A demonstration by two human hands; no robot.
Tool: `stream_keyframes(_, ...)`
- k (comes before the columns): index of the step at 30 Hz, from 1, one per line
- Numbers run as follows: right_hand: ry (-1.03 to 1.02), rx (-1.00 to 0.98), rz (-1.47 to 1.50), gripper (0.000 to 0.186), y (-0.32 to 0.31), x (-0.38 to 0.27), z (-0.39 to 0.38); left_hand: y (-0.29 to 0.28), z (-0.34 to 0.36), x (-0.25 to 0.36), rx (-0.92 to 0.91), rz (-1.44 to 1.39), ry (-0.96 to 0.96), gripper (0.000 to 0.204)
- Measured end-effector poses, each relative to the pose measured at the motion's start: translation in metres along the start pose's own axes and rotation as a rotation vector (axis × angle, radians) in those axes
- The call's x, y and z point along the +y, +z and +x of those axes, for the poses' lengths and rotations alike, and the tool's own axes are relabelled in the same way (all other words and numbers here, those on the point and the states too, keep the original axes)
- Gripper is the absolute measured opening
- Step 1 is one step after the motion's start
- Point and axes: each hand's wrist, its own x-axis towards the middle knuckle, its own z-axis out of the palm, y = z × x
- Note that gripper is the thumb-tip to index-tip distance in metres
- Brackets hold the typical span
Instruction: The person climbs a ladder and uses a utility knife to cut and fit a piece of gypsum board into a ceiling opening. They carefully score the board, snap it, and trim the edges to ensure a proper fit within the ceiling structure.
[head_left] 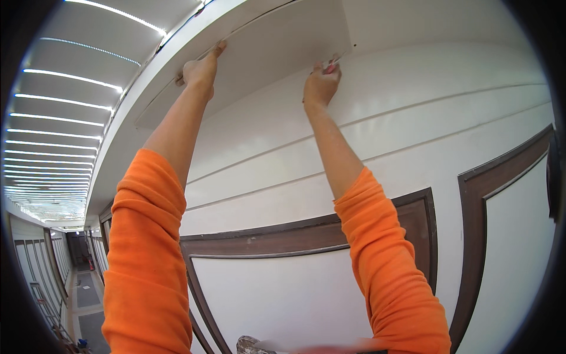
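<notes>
As the head view shows, your left hand (199,74) is raised to the seam along the outer edge of the pale ceiling panel (277,50); cannot tell whether its fingers grip. Your right hand (321,87) has its fingers closed on a small pinkish tool (329,69), details blurred, near the panel's inner side. Panel sits overhead, between the white beam (150,85) and white wall (265,150).

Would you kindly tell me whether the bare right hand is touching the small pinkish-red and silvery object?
Touching. The head view shows the right hand gripping the small object, its pinkish-red part held within the grasp.
</notes>
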Motion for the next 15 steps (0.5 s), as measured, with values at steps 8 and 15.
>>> stream_keyframes(8, -0.078, -0.085, -0.210, 0.054, -0.003, 0.005, 0.056, 0.015, 0.003, -0.031, 0.188, 0.084, 0.131, 0.133)
stream_keyframes(15, 0.219, -0.377, 0.013, 0.063, -0.036, 0.002, 0.076, -0.009, -0.039, -0.067, 0.032, -0.155, 0.178, 0.136)
